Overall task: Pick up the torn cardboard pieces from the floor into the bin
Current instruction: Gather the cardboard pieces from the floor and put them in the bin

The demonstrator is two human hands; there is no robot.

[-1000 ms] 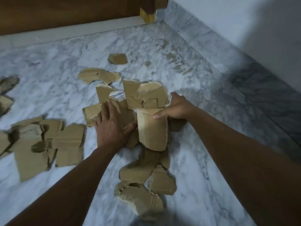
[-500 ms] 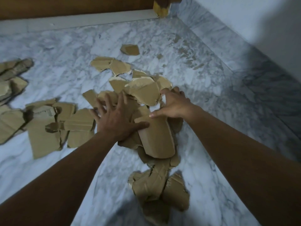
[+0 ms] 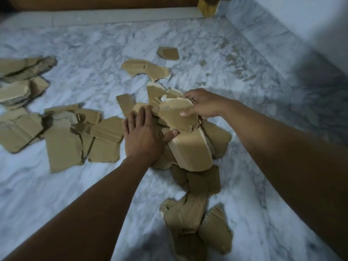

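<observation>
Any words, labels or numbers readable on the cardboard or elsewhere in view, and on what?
No readable text in view.
Flat cardboard piece left of the left hand: faint dark marks, too blurred to read.
Cardboard pile held by the right hand: no print.

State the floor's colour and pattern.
The floor is white marble with grey veins; head view.

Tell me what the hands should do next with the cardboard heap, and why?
Probably squeeze both hands together and lift the heap. The left hand presses flat on its left side and the right hand grips the top piece from the right, so it is braced on both sides but rests on the floor. No bin is in view.
</observation>
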